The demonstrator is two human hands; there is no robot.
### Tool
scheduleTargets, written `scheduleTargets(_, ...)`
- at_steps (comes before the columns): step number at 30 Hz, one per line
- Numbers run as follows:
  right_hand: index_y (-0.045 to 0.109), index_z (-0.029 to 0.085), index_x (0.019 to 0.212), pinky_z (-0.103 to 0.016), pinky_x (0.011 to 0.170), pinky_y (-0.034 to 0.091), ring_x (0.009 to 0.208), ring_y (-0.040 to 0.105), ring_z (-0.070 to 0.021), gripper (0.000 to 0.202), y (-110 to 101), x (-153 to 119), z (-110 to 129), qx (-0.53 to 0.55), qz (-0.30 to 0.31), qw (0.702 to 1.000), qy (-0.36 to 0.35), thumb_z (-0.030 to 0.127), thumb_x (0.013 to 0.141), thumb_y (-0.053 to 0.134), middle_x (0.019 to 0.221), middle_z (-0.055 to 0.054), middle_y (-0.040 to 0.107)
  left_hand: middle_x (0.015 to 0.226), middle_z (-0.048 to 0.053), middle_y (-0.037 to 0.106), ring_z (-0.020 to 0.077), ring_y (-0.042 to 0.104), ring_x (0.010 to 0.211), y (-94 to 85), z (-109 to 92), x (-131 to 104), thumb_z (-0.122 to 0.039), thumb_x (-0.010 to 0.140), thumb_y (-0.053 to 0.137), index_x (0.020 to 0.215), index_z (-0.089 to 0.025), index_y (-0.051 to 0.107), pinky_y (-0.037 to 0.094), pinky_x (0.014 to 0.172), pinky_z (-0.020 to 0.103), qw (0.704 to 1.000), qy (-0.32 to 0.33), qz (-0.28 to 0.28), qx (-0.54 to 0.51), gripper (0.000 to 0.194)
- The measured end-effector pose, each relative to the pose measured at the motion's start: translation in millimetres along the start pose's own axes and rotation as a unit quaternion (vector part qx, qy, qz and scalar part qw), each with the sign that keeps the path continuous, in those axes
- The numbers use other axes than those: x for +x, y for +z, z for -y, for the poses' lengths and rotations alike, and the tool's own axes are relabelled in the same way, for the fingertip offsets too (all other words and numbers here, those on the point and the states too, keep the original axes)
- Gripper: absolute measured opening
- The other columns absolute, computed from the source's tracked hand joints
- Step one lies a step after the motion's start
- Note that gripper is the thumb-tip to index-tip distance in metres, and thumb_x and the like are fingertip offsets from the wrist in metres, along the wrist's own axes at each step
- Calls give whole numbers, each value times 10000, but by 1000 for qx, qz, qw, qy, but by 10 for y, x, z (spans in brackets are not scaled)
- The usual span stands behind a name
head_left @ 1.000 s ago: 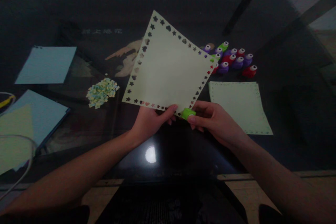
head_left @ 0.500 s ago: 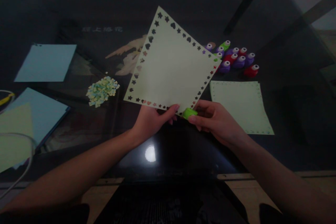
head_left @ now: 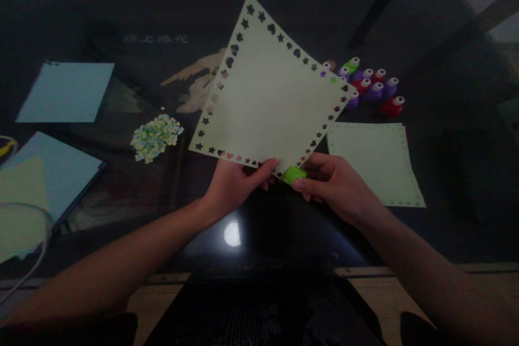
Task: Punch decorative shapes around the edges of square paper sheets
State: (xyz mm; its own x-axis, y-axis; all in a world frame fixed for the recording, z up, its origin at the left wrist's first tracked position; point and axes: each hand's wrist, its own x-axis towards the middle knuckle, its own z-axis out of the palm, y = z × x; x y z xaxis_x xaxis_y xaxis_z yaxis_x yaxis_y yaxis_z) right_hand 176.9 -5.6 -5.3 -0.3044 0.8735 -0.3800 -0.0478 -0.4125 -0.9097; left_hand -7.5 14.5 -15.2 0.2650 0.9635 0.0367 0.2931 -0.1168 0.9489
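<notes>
A pale green sheet of paper [head_left: 267, 97] is held tilted above the dark table, with star, heart and leaf-like holes along its edges. My left hand [head_left: 239, 181] pinches its lower edge, thumb on top and fingers underneath. In my right hand [head_left: 330, 181] is a small green craft punch [head_left: 294, 174], set over the sheet's near corner between thumb and fingers. The punch hides that corner. Beyond the sheet's right corner stand several purple, red and green craft punches [head_left: 373, 92], partly covered by it.
A stack of pale green punched sheets [head_left: 373, 167] lies on the right. Small paper cut-outs [head_left: 156, 138] form a pile left of centre. Farther left are a blue sheet [head_left: 65, 92], more blue paper [head_left: 73, 167], a yellow-green sheet [head_left: 22, 205] and a white cable [head_left: 44, 248].
The sheet's far corner has tipped slightly up and its right corner has shifted right. Both hands keep their grip, and the green punch stays at the near corner.
</notes>
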Motion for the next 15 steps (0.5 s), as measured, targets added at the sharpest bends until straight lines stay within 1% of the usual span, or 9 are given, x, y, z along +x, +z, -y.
scheduleTargets(2,665,179,815,-192,416,355,507,493,-64,227,-9,-2,5,0,15,1000,5,256,638,785,659,28,612,442,-30,607,77,571,388,-5,4,8,-187,789,597,512,-172,546,474,438,148,1000,2,-6,-2,282)
scheduleTargets(7,660,189,866,-186,417,385,542,523,-72,232,-17,-10,-9,20,25,999,-11,230,667,773,707,28,612,451,-16,623,91,598,418,-12,9,8,-200,802,585,523,-169,562,495,460,157,1000,-11,-15,-7,281)
scheduleTargets(10,653,186,908,-191,417,395,540,532,-79,277,-13,-22,-16,15,11,1000,-14,250,670,778,691,29,611,479,-8,644,90,601,421,-8,1,9,-204,809,582,550,-166,571,498,453,158,999,-28,-26,-25,261)
scheduleTargets(13,642,172,971,-200,423,398,515,527,-78,359,-20,-31,-3,3,-16,1000,0,273,660,790,659,32,612,486,-10,645,88,595,416,-14,-11,21,-210,823,571,567,-167,574,498,448,160,998,-38,-29,-38,260)
scheduleTargets(15,641,163,1004,-204,424,392,496,513,-72,387,-34,-33,13,2,-23,1000,8,272,663,787,646,32,614,480,-11,636,88,592,416,-26,-18,29,-212,833,561,567,-168,573,498,449,161,998,-42,-26,-35,270)
